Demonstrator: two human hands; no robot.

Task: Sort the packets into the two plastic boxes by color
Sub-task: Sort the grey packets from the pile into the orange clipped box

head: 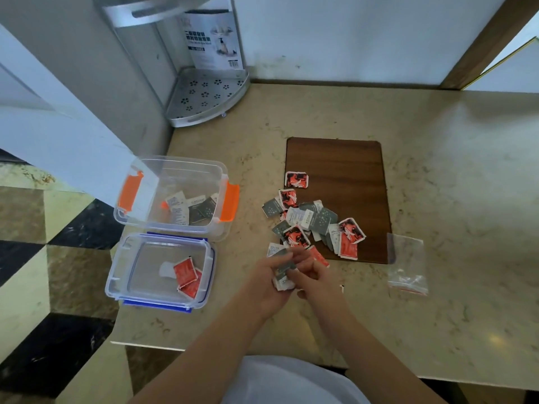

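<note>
A heap of red and grey packets (313, 221) lies on the counter, partly over a brown wooden board (347, 167). Left of it stand two clear plastic boxes. The far box with orange clips (175, 196) holds several grey and white packets. The near box with blue clips (160, 271) holds a few red packets (188, 277). My left hand (268, 279) and my right hand (313, 275) meet just in front of the heap, both gripping a small stack of grey packets (284, 272). A red packet (319, 255) lies just behind my right hand.
An empty clear zip bag (407, 265) lies right of the board. A metal corner shelf (207, 96) with a printed card stands at the back left by the wall. The counter's edge runs just left of the boxes, with tiled floor (43, 258) below.
</note>
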